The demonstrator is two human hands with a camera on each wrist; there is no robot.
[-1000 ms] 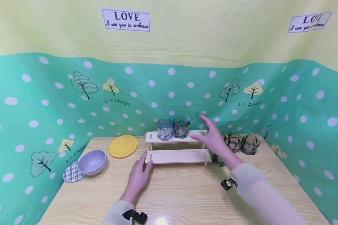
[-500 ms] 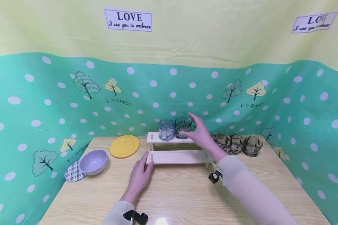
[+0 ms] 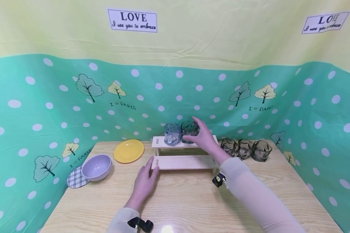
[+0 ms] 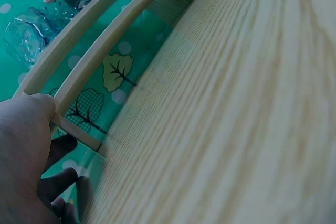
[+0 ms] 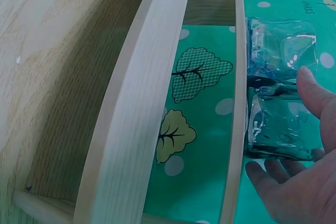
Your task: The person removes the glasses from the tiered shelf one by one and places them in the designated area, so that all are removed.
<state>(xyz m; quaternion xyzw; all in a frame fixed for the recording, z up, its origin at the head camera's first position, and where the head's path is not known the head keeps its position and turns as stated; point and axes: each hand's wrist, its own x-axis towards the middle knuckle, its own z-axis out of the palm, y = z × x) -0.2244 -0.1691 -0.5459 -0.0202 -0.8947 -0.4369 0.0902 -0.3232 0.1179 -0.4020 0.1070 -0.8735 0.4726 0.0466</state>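
Observation:
On the upper step of a two-step wooden shelf (image 3: 185,162) stand a light blue glass (image 3: 172,134) and a dark green glass (image 3: 188,128), side by side. My right hand (image 3: 205,139) holds the green glass, thumb in front and fingers around its far right side. In the right wrist view, the thumb lies over the clear wall of that glass (image 5: 275,124). My left hand (image 3: 144,183) grips the left end of the lower step. Seen from the left wrist, its thumb presses the shelf's end (image 4: 76,132) with the fingers behind.
Several brownish glasses (image 3: 262,151) stand right of the shelf, partly behind my right arm. To the left are a yellow plate (image 3: 129,151), a purple bowl (image 3: 97,167) and a checked round mat (image 3: 76,178). A green and yellow curtain (image 3: 175,84) encloses the wooden table (image 3: 180,200).
My right hand has come leftward from beside the shelf's right end and closed around the green glass. The left hand keeps its place at the shelf, and the glasses stay put.

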